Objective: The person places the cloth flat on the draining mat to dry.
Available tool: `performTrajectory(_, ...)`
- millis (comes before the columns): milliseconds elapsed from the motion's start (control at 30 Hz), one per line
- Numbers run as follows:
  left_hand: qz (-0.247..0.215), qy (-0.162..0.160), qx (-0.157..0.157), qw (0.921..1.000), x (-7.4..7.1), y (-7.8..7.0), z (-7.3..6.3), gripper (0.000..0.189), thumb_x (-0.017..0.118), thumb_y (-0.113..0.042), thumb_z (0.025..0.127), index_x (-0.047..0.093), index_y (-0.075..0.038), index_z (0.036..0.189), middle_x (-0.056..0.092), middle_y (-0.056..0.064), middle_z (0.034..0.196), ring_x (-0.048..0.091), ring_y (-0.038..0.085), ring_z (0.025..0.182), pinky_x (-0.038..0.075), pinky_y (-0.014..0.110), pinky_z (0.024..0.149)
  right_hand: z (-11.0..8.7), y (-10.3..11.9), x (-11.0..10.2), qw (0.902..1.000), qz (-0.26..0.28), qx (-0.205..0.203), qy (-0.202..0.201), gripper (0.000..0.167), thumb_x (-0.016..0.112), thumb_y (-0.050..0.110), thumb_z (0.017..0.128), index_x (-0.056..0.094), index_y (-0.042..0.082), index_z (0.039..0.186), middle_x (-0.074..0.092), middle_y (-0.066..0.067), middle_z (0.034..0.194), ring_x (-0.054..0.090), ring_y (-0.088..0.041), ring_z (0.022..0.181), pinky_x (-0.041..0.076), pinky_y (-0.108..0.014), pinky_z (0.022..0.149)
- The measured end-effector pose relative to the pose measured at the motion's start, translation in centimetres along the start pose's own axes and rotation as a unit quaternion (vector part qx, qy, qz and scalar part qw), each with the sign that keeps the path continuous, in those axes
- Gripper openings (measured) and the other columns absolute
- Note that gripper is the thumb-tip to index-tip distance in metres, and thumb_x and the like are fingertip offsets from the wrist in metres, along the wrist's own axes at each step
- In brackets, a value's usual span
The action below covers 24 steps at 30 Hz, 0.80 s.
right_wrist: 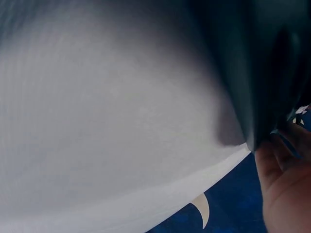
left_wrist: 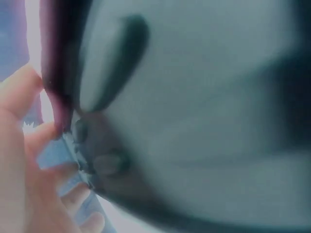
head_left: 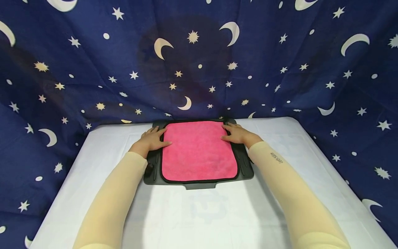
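Note:
A pink cloth (head_left: 199, 152) with a black border lies spread flat over a dark grey tray-like board (head_left: 200, 186), which has moulded grooves at its sides and a tab at the front. My left hand (head_left: 151, 140) rests at the cloth's upper left, thumb on the pink surface and fingers spread along the board's edge. Opposite it, my right hand (head_left: 237, 134) touches the upper right edge, with thumb and forefinger on the cloth. In the left wrist view, the left fingers (left_wrist: 73, 194) reach beside the board's blurred grooved side (left_wrist: 194, 97). The right hand's fingertips are partly hidden by the board in the right wrist view.
A white cloth-covered table (head_left: 199, 221) lies under the board. Just behind its far edge hangs a dark blue curtain (head_left: 199, 79) with moons and stars, which also runs down both sides. A small black object (head_left: 149, 169) sits at the board's left side.

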State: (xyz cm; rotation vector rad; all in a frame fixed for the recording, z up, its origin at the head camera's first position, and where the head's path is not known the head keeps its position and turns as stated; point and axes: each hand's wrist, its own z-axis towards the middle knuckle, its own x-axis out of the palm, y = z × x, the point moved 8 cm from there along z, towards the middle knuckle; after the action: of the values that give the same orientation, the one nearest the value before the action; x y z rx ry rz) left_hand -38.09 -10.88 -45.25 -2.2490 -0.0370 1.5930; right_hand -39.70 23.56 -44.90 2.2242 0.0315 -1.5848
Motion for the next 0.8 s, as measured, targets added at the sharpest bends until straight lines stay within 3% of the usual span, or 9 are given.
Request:
performTrajectory(133, 0.011, -0.007, 0.001, 0.9999, -0.3, -0.2, 0.0, 0.092, 0.055, -0.063, 0.093, 0.015, -0.018, 0.162, 0.009, 0.026, 0.164, 0.009, 0.051, 0.148, 0.006, 0.065, 0.117, 0.1, 0.0, -0.4, 0.9998, 0.018, 0.004, -0.004, 0.078, 0.057, 0.047, 0.099, 0.025, 0.008, 0.159, 0.015, -0.029, 0.162, 0.012, -0.049, 0.148, 0.015, -0.064, 0.117)
performTrajectory(333, 0.031, -0.001, -0.03, 0.9991, -0.2, 0.2, 0.0, 0.095, 0.051, -0.071, 0.09, 0.019, -0.016, 0.161, 0.011, 0.025, 0.164, 0.009, 0.047, 0.149, 0.004, 0.063, 0.118, 0.2, -0.1, -0.1, 0.9998, -0.004, 0.015, 0.014, 0.079, 0.054, 0.049, 0.1, 0.021, 0.008, 0.16, 0.014, -0.029, 0.162, 0.01, -0.048, 0.149, 0.013, -0.062, 0.118)
performTrajectory(533, 0.032, 0.005, -0.032, 0.999, 0.0, 0.4, -0.2, 0.094, 0.05, -0.071, 0.091, 0.019, -0.017, 0.161, 0.011, 0.025, 0.164, 0.008, 0.045, 0.15, 0.004, 0.064, 0.118, 0.2, -0.3, 0.1, 0.9996, -0.005, 0.019, 0.019, 0.079, 0.053, 0.049, 0.101, 0.019, 0.01, 0.161, 0.012, -0.027, 0.163, 0.009, -0.047, 0.149, 0.013, -0.062, 0.118)
performTrajectory(800, 0.031, 0.015, -0.022, 0.9992, 0.0, 0.4, -1.0, 0.091, 0.051, -0.066, 0.094, 0.019, -0.014, 0.161, 0.011, 0.026, 0.164, 0.008, 0.046, 0.15, 0.006, 0.064, 0.118, -1.0, 0.4, -0.6, 0.9994, 0.019, -0.027, 0.007, 0.074, 0.057, 0.037, 0.101, 0.024, 0.004, 0.158, 0.018, -0.032, 0.16, 0.016, -0.049, 0.147, 0.015, -0.063, 0.117)
